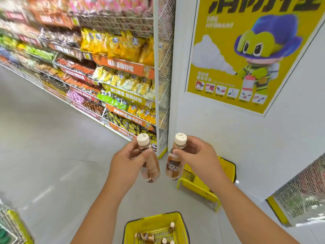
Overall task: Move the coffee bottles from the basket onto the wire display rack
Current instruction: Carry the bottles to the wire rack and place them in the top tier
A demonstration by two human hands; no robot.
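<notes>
Left hand (129,158): your fingers and thumb are wrapped round the upper body of a small clear plastic coffee bottle with brown contents and a cream screw cap (148,162), held upright with the cap tipped slightly away from you.

Right hand (194,154): clamped in the same way on a second clear brown coffee bottle with a cream cap (174,163). The two bottles hang side by side over the grey floor, near each other but not touching.

Yellow plastic shopping basket with a dark rim (155,224): on the floor directly below your forearms. Several more cream-capped bottles lie on their sides inside it; the exact count cannot be told because the frame cuts it off.

Second yellow basket (198,185): tipped on the floor beside the white wall, behind your right wrist.

White wire mesh rack with a yellow base (162,95): it stands ahead, next to shelves of snack bags. Another mesh panel (302,189) shows at the right edge. Which one is the target display rack cannot be told from this view.

Step in hand, as a judgement: the carry, with one pair lifted and the stock only partly shifted.

Next move calls for: turning toward the rack, finding a free wire tier, and setting each bottle down upright on its base before you let go.
</notes>
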